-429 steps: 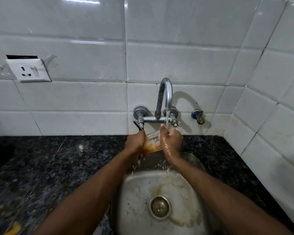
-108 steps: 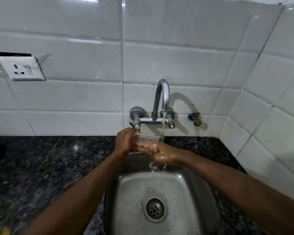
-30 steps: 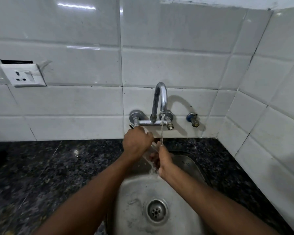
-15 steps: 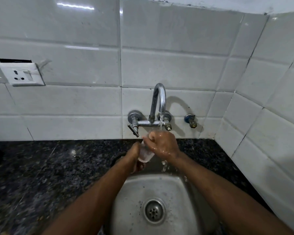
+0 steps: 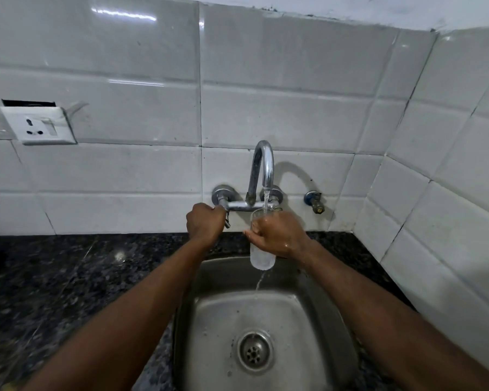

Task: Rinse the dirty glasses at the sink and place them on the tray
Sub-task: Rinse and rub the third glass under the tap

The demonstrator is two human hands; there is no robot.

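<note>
Right hand (image 5: 277, 234) around glass (image 5: 262, 258), left hand (image 5: 205, 222) on tap handle (image 5: 226, 218)

This is a home kitchen, at its washing-up corner. A small square stainless-steel sink (image 5: 266, 328) with a round drain lies below the fingers (image 5: 254, 230), sunk into a dark speckled granite counter (image 5: 76, 272) that spreads left of them. Just above the fingers a curved chrome wall tap (image 5: 261, 176) runs water. Glossy white rectangular wall tiles (image 5: 141, 108) cover both walls behind, and a white plastic wall socket (image 5: 38, 125) sits far up-left.
</note>
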